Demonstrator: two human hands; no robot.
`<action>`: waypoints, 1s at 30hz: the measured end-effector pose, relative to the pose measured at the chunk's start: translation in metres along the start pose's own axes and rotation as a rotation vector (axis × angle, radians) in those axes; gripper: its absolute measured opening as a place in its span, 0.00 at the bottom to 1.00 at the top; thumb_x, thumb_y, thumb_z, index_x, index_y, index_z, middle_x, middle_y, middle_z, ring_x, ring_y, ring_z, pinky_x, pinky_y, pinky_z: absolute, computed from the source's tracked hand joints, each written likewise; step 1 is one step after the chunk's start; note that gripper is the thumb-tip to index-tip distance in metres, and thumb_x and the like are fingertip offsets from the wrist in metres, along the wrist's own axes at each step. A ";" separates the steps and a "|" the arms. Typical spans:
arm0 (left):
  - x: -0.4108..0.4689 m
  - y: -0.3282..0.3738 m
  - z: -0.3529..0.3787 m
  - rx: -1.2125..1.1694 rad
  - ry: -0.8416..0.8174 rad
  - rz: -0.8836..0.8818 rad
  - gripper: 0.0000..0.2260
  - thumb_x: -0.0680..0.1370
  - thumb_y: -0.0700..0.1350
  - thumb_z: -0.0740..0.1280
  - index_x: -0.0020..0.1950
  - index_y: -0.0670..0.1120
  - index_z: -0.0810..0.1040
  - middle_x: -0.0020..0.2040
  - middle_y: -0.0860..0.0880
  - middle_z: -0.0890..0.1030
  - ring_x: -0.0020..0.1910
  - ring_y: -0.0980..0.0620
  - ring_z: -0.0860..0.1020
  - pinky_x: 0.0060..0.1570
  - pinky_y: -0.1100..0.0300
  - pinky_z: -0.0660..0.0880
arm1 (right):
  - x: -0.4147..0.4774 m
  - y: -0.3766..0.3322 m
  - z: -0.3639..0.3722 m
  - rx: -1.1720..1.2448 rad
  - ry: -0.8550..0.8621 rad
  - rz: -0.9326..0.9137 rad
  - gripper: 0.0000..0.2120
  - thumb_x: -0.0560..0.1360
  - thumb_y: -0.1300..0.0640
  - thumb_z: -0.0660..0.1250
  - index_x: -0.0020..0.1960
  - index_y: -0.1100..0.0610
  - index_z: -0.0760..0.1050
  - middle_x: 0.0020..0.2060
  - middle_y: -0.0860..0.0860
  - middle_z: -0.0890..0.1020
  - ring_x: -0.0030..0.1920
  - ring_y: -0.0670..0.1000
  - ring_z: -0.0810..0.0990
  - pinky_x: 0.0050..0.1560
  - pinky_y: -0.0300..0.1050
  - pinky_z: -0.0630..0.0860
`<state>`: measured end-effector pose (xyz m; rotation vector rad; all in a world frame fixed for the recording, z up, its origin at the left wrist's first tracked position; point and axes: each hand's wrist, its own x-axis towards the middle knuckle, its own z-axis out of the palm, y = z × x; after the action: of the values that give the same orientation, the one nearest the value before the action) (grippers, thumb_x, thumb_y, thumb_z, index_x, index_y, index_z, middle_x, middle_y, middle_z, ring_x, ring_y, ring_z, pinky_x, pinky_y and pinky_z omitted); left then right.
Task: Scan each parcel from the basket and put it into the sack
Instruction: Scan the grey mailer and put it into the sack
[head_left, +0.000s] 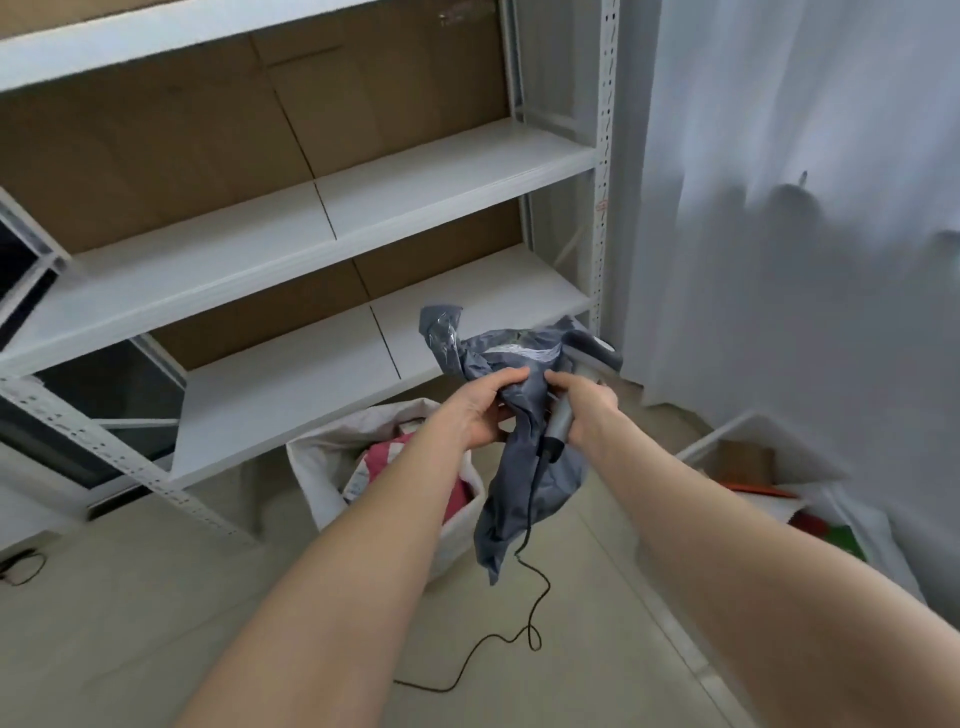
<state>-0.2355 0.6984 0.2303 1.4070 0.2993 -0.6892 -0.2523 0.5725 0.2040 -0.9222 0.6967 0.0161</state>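
A crumpled grey plastic parcel (524, 483) hangs in front of me, above the floor. My left hand (480, 410) grips its upper part. My right hand (584, 405) is wrapped round the handle of a grey barcode scanner (558, 415), and its fingertips also touch the parcel. The scanner's head (592, 351) sits behind the parcel's top edge. Its black cable (530, 587) trails down to the floor. Below my left forearm stands a white sack (322, 467), open, with red and pink parcels (457, 493) inside. At the right is a white wire basket (727, 436) holding orange and green items.
White metal shelving (311, 244) with cardboard behind it fills the left and the back. A pale curtain (805, 208) hangs on the right. The floor (156, 623) is beige tile, and a small black cable loop (23, 566) lies at its left edge.
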 end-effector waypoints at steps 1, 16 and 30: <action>0.000 -0.001 -0.021 -0.003 0.017 -0.002 0.04 0.76 0.47 0.68 0.43 0.48 0.77 0.39 0.48 0.79 0.41 0.50 0.76 0.46 0.54 0.73 | -0.001 0.011 0.017 -0.027 0.005 -0.001 0.20 0.68 0.70 0.73 0.58 0.67 0.73 0.40 0.62 0.82 0.43 0.60 0.84 0.51 0.61 0.80; 0.078 -0.017 -0.280 -0.409 0.337 -0.022 0.09 0.81 0.42 0.58 0.43 0.44 0.74 0.24 0.49 0.77 0.19 0.54 0.75 0.19 0.69 0.68 | 0.061 0.165 0.181 -0.078 -0.014 -0.003 0.12 0.72 0.69 0.71 0.49 0.56 0.73 0.43 0.53 0.79 0.41 0.51 0.78 0.49 0.45 0.76; 0.231 -0.143 -0.391 -0.675 0.525 -0.428 0.15 0.83 0.47 0.54 0.50 0.39 0.75 0.49 0.41 0.78 0.41 0.44 0.75 0.62 0.64 0.70 | 0.212 0.296 0.231 -0.303 0.005 0.240 0.12 0.71 0.63 0.74 0.48 0.53 0.73 0.47 0.52 0.77 0.56 0.58 0.75 0.64 0.62 0.72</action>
<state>-0.0636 1.0136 -0.0832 0.8462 1.1594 -0.4741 -0.0491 0.8676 -0.0366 -1.1229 0.8207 0.3405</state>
